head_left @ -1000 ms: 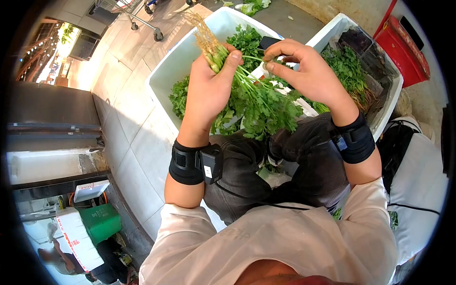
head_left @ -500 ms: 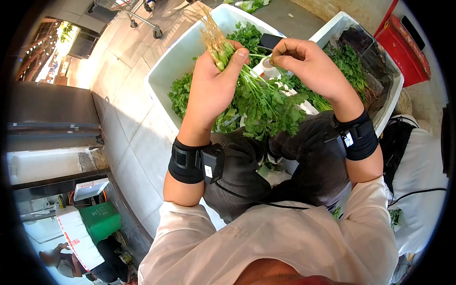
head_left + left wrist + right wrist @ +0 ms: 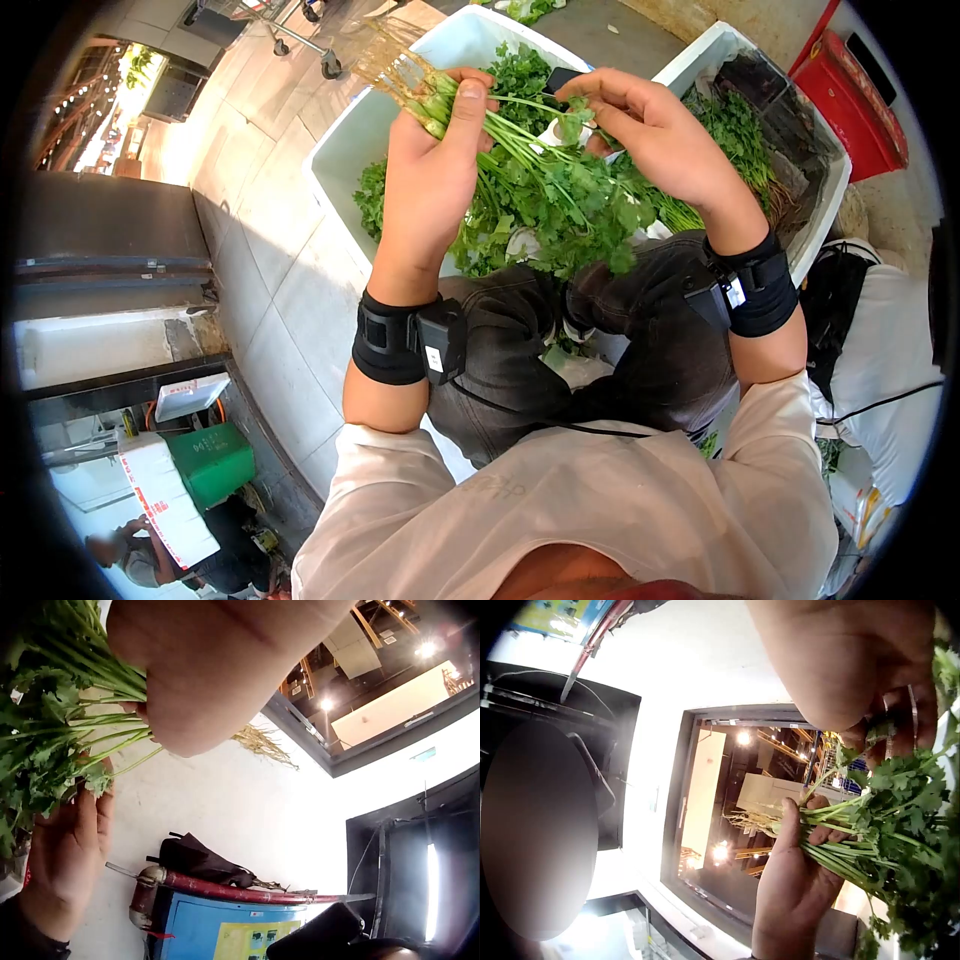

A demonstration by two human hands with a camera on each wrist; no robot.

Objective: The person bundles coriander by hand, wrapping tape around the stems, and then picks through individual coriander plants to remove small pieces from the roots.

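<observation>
My left hand (image 3: 432,180) grips a bunch of coriander (image 3: 560,190) by the stems near the root end. Its pale stringy roots (image 3: 400,75) stick out past the thumb toward the upper left, and the leafy tops hang over my knees. Just to the right, my right hand (image 3: 655,130) is at a leafy sprig (image 3: 575,120) that stands out from the bunch. In the left wrist view, the fingers of the right hand (image 3: 71,847) are nearly straight, with leaves at the tips. In the right wrist view, its fingers (image 3: 922,712) are slightly apart beside the leaves.
A white foam box (image 3: 335,185) with more coriander stands before my knees, a dark phone (image 3: 562,78) at its far side. Another foam box (image 3: 835,175) at the right holds greens with roots. Beyond it is a red box (image 3: 850,110). A cart wheel (image 3: 331,66) stands on the tiles.
The left hand has tilted the bunch, so its roots point further left. The right hand has moved from pinching a thin stem to the leafy end of a sprig, its fingers looser.
</observation>
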